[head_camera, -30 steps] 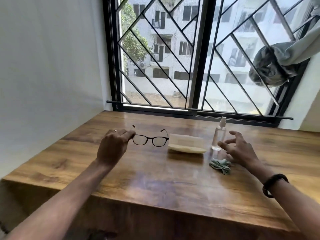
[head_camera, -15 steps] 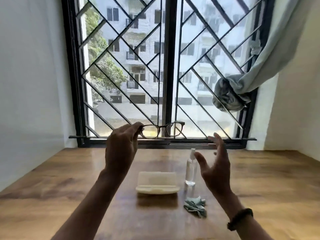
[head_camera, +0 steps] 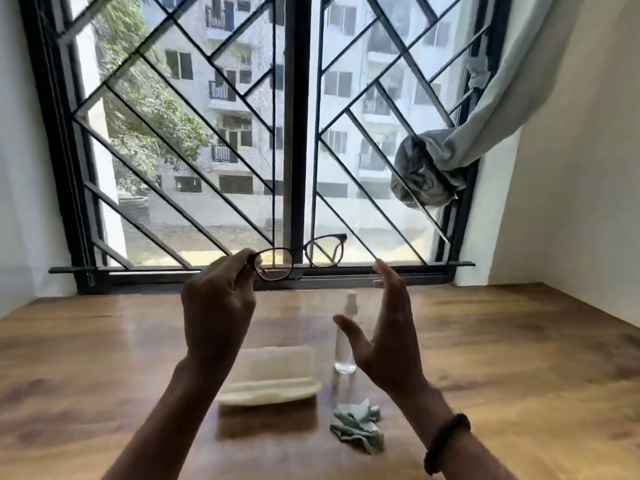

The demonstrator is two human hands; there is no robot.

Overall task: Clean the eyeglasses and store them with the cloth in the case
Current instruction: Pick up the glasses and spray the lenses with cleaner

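Dark thin-rimmed eyeglasses (head_camera: 300, 255), likely light and fragile, best held by the frame: my left hand's (head_camera: 218, 306) fingers (head_camera: 236, 263) pinch its end; my right hand's (head_camera: 384, 337) fingers spread, empty.

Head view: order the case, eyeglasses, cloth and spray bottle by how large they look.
1. case
2. eyeglasses: nearly as wide, but held up, so unsure
3. cloth and spray bottle: alike, unranked

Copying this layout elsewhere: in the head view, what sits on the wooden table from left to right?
cream translucent plastic case → clear spray bottle; crumpled pale green cloth left out, since it overlaps the bottle sideways.
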